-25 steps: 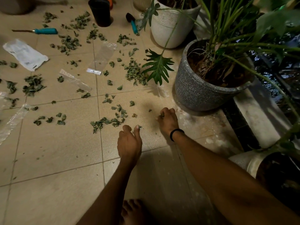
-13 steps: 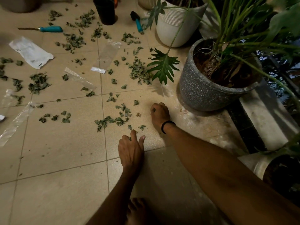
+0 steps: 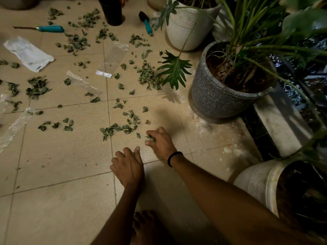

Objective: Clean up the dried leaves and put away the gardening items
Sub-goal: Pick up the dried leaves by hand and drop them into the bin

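1. Reaching down to the tile floor (image 3: 53, 174), the right hand (image 3: 160, 142) curls its fingers round a small clump of dried leaves (image 3: 150, 137), pinched against the thumb; a black band (image 3: 174, 157) sits on its wrist.
2. Just beside it and nearer the body, the left hand (image 3: 128, 167) rests knuckles-up on the tiles with its fingers curled in, and bits of green show between them.
3. Most of the leaves lie loose on the floor: a thin trail just beyond the hands, thicker heaps farther out.
4. Two tools lie at the far side among the leaves, a teal-handled tool (image 3: 51, 29) on the left and a small trowel (image 3: 146, 23) by the white ribbed pot (image 3: 187, 27). A black pot (image 3: 111, 11) stands between them.
5. Clear plastic bags (image 3: 113, 59) and a white packet (image 3: 28, 53) lie flat among the leaves.
6. On the right stands a grey speckled pot (image 3: 217, 96) with a plant. Another white pot (image 3: 256, 183) lies tipped over near the right forearm.
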Motion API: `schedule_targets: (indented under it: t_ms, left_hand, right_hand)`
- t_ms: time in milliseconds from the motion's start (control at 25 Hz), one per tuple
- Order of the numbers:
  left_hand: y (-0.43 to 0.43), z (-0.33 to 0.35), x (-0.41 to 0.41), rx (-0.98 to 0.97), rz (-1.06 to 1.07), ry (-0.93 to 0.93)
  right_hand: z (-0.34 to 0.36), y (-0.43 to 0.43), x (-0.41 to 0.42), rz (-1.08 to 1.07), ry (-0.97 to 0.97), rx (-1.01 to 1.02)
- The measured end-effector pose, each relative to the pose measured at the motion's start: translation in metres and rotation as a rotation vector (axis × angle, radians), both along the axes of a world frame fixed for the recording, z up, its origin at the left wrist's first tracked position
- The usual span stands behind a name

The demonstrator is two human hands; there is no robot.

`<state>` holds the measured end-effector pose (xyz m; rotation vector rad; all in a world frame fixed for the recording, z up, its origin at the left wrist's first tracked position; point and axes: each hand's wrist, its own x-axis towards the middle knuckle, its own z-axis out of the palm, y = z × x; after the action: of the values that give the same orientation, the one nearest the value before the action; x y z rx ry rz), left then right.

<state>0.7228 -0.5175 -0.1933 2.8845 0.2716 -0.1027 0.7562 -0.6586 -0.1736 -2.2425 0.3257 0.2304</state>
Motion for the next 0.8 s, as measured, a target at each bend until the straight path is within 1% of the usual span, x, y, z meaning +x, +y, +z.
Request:
schedule_targets:
  t_ms: [120,200,240,320,360,400,520,560,640,800]
  left_hand:
    - [0.007,0.000,0.002,0.003,-0.109,-0.018]
    - [0.010,0.000,0.004,-0.017,-0.167,-0.020]
    - [0.011,0.001,0.005,-0.034,-0.187,-0.015]
    - [0.014,0.005,0.007,-0.100,-0.203,-0.028]
    - [0.016,0.007,0.008,-0.158,-0.195,-0.037]
    - [0.018,0.010,0.010,-0.230,-0.174,-0.045]
    - [0.018,0.018,0.014,-0.448,-0.102,-0.056]
    - [0.016,0.021,0.014,-0.498,-0.094,-0.058]
    - [0.010,0.025,0.013,-0.562,-0.081,-0.067]
    - [0.000,0.025,0.016,-0.599,-0.043,-0.047]
  right_hand:
    - [-0.001,0.013,0.005,0.015,-0.051,-0.123]
    - [-0.002,0.016,0.014,-0.099,-0.046,-0.114]
    - [-0.004,0.012,0.018,-0.218,-0.029,-0.070]
    - [-0.003,-0.006,0.027,-0.528,0.019,0.089]
    - [-0.002,-0.021,0.029,-0.679,0.038,0.167]
    - [-0.001,-0.040,0.031,-0.809,0.046,0.196]
    - [0.010,-0.098,0.027,-1.056,0.019,0.090]
    - [0.012,-0.112,0.025,-1.092,-0.003,0.071]
    - [0.012,-0.128,0.023,-1.066,-0.025,0.025]
    - [0.004,-0.128,0.028,-0.862,-0.011,-0.112]
